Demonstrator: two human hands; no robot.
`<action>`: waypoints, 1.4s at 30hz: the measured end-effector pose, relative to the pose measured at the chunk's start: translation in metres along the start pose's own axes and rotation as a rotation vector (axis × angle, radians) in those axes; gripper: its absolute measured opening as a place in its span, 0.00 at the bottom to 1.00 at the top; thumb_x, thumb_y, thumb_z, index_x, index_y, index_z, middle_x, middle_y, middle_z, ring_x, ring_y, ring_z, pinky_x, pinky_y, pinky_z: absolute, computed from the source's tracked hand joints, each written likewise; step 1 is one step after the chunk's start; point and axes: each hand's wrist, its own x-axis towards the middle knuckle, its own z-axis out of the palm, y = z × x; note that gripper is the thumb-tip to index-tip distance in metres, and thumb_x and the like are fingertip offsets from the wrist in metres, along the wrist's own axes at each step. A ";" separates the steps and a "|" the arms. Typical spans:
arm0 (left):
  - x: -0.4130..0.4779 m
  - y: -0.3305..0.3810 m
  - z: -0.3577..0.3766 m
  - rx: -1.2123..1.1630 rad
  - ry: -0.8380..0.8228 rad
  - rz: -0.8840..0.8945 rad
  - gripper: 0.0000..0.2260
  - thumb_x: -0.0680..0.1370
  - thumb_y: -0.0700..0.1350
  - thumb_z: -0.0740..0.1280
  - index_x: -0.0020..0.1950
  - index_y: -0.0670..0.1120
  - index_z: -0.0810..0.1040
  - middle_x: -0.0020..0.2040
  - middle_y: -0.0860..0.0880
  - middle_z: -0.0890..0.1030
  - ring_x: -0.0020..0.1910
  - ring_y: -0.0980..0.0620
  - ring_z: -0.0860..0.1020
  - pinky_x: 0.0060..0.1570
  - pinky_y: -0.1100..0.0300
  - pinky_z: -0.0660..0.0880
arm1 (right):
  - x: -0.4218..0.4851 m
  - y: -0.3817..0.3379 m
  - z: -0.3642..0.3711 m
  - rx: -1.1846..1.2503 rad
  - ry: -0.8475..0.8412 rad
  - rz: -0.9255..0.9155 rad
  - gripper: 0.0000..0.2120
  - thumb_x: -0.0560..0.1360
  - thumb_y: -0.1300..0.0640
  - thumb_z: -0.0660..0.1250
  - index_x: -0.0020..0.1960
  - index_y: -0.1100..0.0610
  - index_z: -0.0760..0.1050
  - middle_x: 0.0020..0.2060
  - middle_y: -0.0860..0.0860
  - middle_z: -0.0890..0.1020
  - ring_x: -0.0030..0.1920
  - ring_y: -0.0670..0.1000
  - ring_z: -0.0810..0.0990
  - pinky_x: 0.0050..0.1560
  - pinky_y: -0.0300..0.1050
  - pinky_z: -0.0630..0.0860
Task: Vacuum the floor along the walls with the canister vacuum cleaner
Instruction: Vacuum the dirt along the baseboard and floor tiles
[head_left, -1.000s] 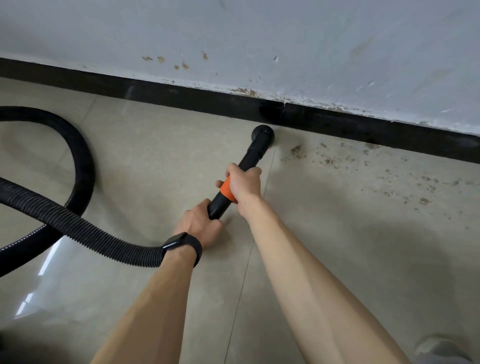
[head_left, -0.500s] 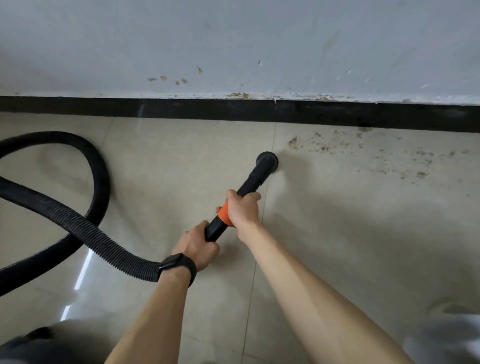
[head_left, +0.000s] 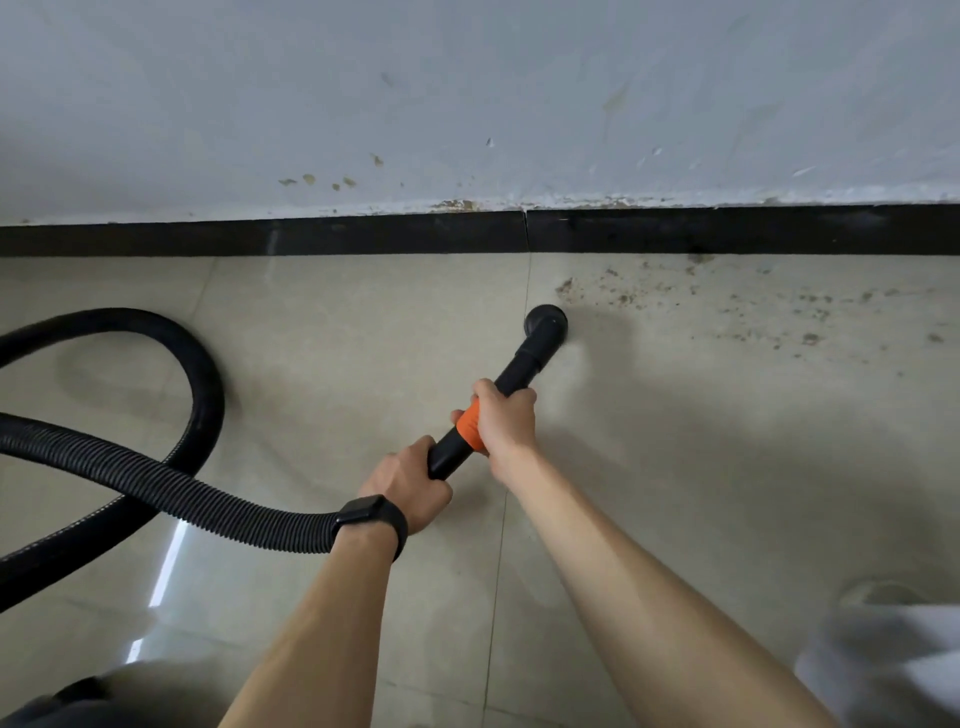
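Now, two-handed vacuuming on the tiled floor (head_left: 675, 493) beside a scuffed wall (head_left: 467, 78).
A ribbed black hose (head_left: 156, 483) loops at the left and runs to the left hand (head_left: 410, 483), which wears a black watch (head_left: 371, 514) and curls round the rear of the tube (head_left: 519, 371). Just ahead, the right hand (head_left: 506, 421) wraps the orange band (head_left: 470, 423). The round nozzle (head_left: 545, 319) sits on the tiles short of the black skirting board (head_left: 311, 236), dirt crumbs (head_left: 623, 297) scattered to its right.

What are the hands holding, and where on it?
Both grip the vacuum wand: the right hand around its orange band, the left hand at its rear end, near the ribbed hose.
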 end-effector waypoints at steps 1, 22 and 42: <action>-0.002 -0.003 0.002 0.029 -0.017 0.005 0.08 0.64 0.44 0.63 0.41 0.52 0.68 0.33 0.48 0.78 0.32 0.45 0.78 0.29 0.58 0.73 | -0.003 0.006 -0.004 0.021 0.002 -0.001 0.16 0.79 0.59 0.64 0.64 0.59 0.63 0.48 0.54 0.78 0.30 0.48 0.85 0.32 0.40 0.79; 0.021 0.042 0.006 0.033 0.029 -0.020 0.08 0.68 0.44 0.64 0.43 0.52 0.66 0.36 0.47 0.77 0.32 0.46 0.77 0.30 0.58 0.72 | 0.032 -0.029 -0.022 -0.023 -0.037 -0.047 0.11 0.79 0.60 0.62 0.57 0.56 0.62 0.38 0.50 0.75 0.28 0.49 0.84 0.34 0.44 0.82; 0.057 0.076 0.007 -0.123 0.029 -0.051 0.07 0.67 0.43 0.63 0.42 0.52 0.68 0.36 0.46 0.78 0.31 0.45 0.76 0.29 0.59 0.70 | 0.071 -0.068 -0.020 -0.130 -0.034 -0.091 0.12 0.79 0.59 0.63 0.58 0.57 0.62 0.46 0.52 0.74 0.27 0.48 0.83 0.45 0.59 0.85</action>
